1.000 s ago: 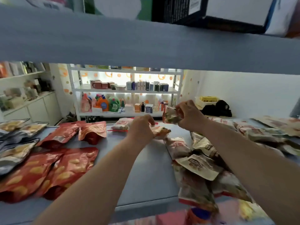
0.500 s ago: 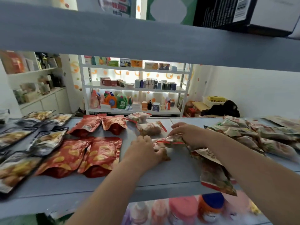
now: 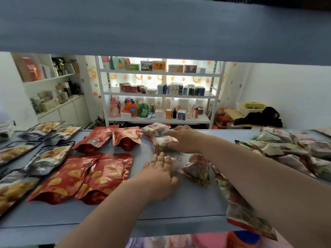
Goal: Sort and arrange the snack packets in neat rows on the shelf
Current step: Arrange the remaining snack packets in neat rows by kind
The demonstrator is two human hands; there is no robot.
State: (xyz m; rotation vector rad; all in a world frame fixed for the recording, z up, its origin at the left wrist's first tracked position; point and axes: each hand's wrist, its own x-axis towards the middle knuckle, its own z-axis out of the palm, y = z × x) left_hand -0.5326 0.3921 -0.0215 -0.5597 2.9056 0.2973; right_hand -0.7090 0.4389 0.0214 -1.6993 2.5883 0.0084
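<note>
On the blue-grey shelf (image 3: pixel 188 203) the snack packets lie in groups. Black-and-gold pouches (image 3: pixel 48 158) are at the left, with red pouches (image 3: pixel 96 176) beside them. Small white-and-red packets (image 3: pixel 155 129) sit at the back middle, and a loose pile (image 3: pixel 286 145) is at the right. My right hand (image 3: pixel 186 140) lies with fingers stretched over one white-and-red packet (image 3: pixel 163 143), just in front of the rear one. My left hand (image 3: pixel 159 169) rests palm down, fingers straight, against a pale packet (image 3: pixel 176 162). Another packet (image 3: pixel 197 169) lies under my right forearm.
The upper shelf board (image 3: pixel 161 24) hangs low across the top of the view. One packet (image 3: pixel 247 217) droops over the shelf's front edge at the right. Bottles (image 3: pixel 241 238) stand on the level below. A white rack of goods (image 3: pixel 157 93) stands across the room.
My right hand has carried its white-and-red packet farther back and laid it down near the rear packet. My left hand has slid forward a little and flattened on the shelf.
</note>
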